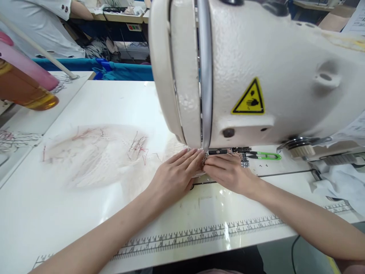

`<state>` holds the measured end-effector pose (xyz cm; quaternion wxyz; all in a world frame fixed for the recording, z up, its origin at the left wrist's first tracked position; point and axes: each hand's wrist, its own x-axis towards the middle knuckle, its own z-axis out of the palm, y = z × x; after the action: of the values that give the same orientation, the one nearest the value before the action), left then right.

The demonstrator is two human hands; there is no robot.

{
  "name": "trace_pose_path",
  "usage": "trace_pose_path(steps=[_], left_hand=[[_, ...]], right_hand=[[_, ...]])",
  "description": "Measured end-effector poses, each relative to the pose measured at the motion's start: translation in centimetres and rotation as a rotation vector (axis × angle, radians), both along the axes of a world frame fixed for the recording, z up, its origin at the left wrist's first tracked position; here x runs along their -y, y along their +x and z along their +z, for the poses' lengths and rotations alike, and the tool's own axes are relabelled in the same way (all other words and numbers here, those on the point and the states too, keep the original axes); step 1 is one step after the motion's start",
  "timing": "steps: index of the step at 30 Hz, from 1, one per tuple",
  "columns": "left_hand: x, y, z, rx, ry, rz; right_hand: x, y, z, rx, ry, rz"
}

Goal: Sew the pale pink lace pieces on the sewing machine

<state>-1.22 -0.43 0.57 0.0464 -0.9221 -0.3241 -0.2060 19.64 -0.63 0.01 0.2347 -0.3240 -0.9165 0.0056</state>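
My left hand (178, 167) lies flat with its fingers stretched forward, pressing thin pale fabric (168, 150) beside the needle area of a white sewing machine (242, 57). My right hand (228, 171) is closed, its fingers bent at the fabric's edge just right of the left fingertips. The machine head hides the needle, and the hands cover most of the cloth between them. A black and metal guide attachment (228, 151) sits directly above my right fingers. Behind the right hand lie green-handled thread snips (265, 155).
Left of my hands, a sheer whitish patch with red and dark threads (94, 156) spreads over the table. A ruler strip (188, 239) runs along the front edge. A bottle of amber liquid (25, 87) and a pink bottle (34, 62) stand left. A person's sleeve (57, 7) shows behind.
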Motion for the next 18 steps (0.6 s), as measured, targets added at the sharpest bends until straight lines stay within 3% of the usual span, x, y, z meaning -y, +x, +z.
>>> trace_pose_path(steps=[18], left_hand=[[0.00, -0.01, -0.08, -0.086, 0.094, 0.014]], right_hand=[[-0.08, 0.19, -0.79, 0.003, 0.059, 0.013]])
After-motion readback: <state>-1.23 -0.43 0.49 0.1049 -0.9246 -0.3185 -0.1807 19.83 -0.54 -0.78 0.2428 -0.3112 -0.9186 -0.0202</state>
